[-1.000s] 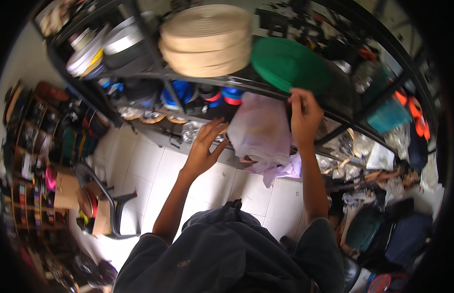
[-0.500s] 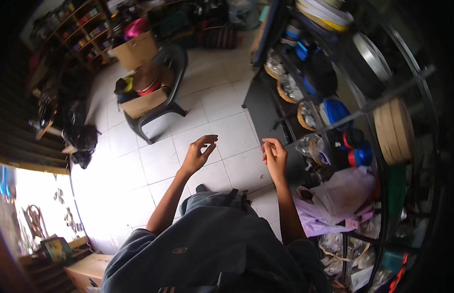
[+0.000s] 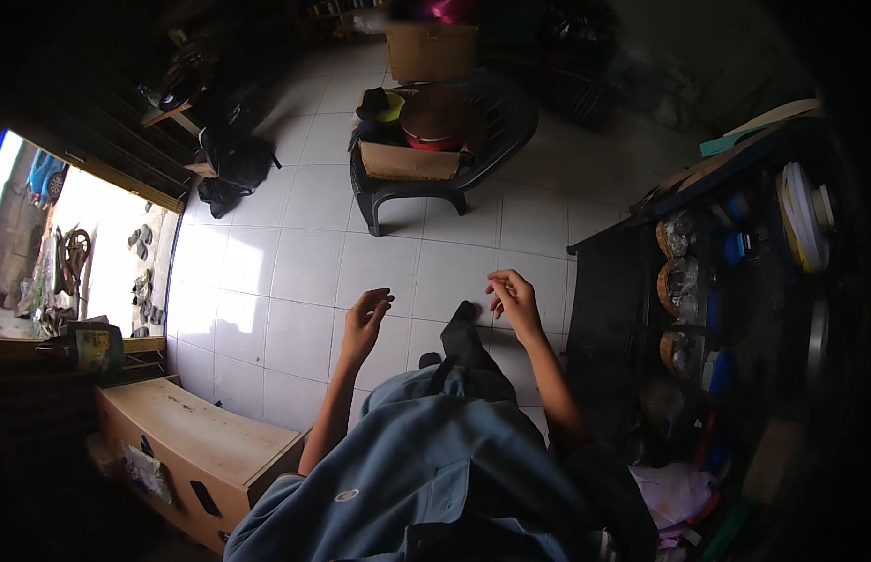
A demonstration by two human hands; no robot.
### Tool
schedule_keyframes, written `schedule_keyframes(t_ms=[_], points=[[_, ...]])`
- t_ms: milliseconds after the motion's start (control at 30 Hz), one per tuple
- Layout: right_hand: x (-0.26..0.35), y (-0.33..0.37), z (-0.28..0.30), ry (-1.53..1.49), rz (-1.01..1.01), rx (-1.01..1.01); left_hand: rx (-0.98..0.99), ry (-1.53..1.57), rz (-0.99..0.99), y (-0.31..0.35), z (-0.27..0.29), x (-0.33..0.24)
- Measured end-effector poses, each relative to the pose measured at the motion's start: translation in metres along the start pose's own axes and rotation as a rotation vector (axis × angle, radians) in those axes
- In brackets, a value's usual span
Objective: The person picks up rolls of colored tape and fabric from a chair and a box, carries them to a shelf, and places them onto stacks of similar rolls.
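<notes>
My left hand (image 3: 365, 318) hovers over the tiled floor, its fingers loosely bent and apart from the thumb, holding nothing. To its right, my right hand (image 3: 515, 304) is also in the air, fingers slightly curled and spread, with nothing in them. Neither hand touches anything. Ahead of them stands a dark plastic chair (image 3: 412, 192). On its seat is an open cardboard box (image 3: 409, 161) with a brown-and-red round roll (image 3: 440, 122) and a yellow-green item (image 3: 390, 108) inside.
Dark shelving on the right holds baskets (image 3: 677, 286) of clear packets and white rolls (image 3: 803, 215). At lower left is a wooden cabinet (image 3: 206, 426) beside a bright doorway (image 3: 103, 253). Black bags (image 3: 234, 164) lie at the left wall. My dark-socked foot (image 3: 466, 314) is on the tiles.
My view has turned left: the chair and shelving now appear farther right, and the cabinet and doorway show more fully. One foot has come forward. Both hands stay empty.
</notes>
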State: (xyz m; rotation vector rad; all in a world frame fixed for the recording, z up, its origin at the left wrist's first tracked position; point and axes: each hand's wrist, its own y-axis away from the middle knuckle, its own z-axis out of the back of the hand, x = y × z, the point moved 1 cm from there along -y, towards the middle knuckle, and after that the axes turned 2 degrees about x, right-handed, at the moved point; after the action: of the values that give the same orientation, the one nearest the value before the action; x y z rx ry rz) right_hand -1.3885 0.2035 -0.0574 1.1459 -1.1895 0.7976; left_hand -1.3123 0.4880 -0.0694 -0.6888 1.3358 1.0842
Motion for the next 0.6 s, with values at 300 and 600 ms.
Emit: schedule_keyframes(t_ms=[300, 600], points=[[-0.006, -0.146, -0.003, -0.017, -0.131, 0.097, -0.045, 0.045, 0.169, -0.096, 0.012, -0.001], [-0.001, -0.293, 0.018, 0.089, -0.140, 0.139, -0.009, 0.204, 0.266, -0.258, -0.006, -0.013]])
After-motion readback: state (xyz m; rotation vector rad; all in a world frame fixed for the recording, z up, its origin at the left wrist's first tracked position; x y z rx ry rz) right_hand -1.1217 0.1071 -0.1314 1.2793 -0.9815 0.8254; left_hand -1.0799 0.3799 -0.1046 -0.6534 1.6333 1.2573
